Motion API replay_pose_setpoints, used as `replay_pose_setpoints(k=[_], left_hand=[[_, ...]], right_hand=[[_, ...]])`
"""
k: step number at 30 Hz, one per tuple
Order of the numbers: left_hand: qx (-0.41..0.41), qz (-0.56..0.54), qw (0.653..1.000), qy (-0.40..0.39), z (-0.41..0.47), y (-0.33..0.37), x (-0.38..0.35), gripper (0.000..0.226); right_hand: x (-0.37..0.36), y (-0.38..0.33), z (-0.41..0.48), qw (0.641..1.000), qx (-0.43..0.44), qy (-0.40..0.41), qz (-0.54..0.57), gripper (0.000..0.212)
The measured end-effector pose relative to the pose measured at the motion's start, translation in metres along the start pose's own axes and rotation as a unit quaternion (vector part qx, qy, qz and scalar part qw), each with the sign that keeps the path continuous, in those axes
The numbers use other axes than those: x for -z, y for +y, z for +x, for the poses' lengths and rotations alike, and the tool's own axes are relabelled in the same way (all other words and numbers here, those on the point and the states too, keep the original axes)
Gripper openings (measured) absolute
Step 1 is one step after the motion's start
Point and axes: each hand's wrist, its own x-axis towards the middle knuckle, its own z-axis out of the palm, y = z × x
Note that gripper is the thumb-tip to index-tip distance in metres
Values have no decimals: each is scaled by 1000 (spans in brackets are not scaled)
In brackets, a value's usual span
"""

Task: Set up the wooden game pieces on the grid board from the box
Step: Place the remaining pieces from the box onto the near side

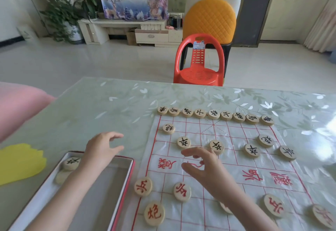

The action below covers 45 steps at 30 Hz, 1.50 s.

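Both hands are empty right now. Your left hand [101, 149] hovers over the far rim of the shallow red-edged cardboard box [125, 181], fingers spread and relaxed. Your right hand [201, 165] hangs over the middle of the thin glossy plastic grid board [236, 134], fingers loose, gripping nothing that I can see.

Most of the round pale wooden game pieces are on the board: a black-lettered row [213, 114] along the far edge, and red-lettered discs [182, 192] on your side. Two sit in the box's far left corner: a black-lettered disc [71, 163] face up, and a blank-faced disc [61, 177] right against it. I can't tell whether they touch or overlap.

Handling, my read:
- **Discs:** They look thick, stiff and light, with rounded rims and carved, painted characters. The wood looks smooth and not fragile.
- **Grip:** Pinch across the rim with thumb and two fingers; the flat faces give no grip.
- **Blank disc:** It probably needs flipping, since the character is likely underneath.
- **Board:** This is the weak point. It's a creased, shiny film lying on the slick leaf-patterned table [109, 107]. Expect it to ruck or slide if you drag a disc across it. Set each disc down from above on a line crossing, then lift off straight.
- **Box:** The wall is low, so reaching in is easy. The cardboard looks light and may shift if you bump it.
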Motion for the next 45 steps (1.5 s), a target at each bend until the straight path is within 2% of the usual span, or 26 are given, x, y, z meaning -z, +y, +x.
replay_pose_setpoints(k=[5, 9, 11, 14, 19, 22, 26, 32, 34, 39, 43, 45], left_hand=[[43, 63, 997, 2, -30, -60, 25, 42], [67, 127, 989, -25, -50, -89, 26, 41], [55, 157, 986, -3, -58, -98, 23, 37], [51, 144, 988, 20, -59, -103, 23, 31], [87, 80, 993, -6, -57, -96, 24, 26], [73, 19, 997, 20, -70, -94, 20, 19], [67, -87, 993, 37, -87, -94, 23, 23], [135, -265, 951, 85, -107, -100, 47, 25], [148, -283, 943, 91, -111, -101, 51, 16], [153, -273, 945, 97, -115, -109, 53, 32], [145, -300, 937, 108, -118, -115, 54, 46], [139, -301, 937, 107, -120, -119, 54, 53]], right_hand=[[-9, -35, -22, 999, -1, -32, -18, 26], [-24, -54, -40, 998, -2, -49, -27, 27], [-32, -60, -47, 998, 0, -60, -28, 27], [-42, -68, -54, 996, 5, -81, -36, 26], [-62, -74, -56, 995, -1, -91, -38, 24], [-78, -75, -53, 994, 10, -101, -45, 23], [-103, -83, -43, 991, 21, -125, -39, 26], [-170, -107, -7, 985, 56, -154, -60, 34], [-197, -110, 5, 981, 66, -170, -71, 39], [-241, -111, 20, 975, 90, -177, -104, 50], [-248, -107, 22, 958, 156, -182, -154, 43], [-246, -105, 21, 951, 199, -148, -186, 30]])
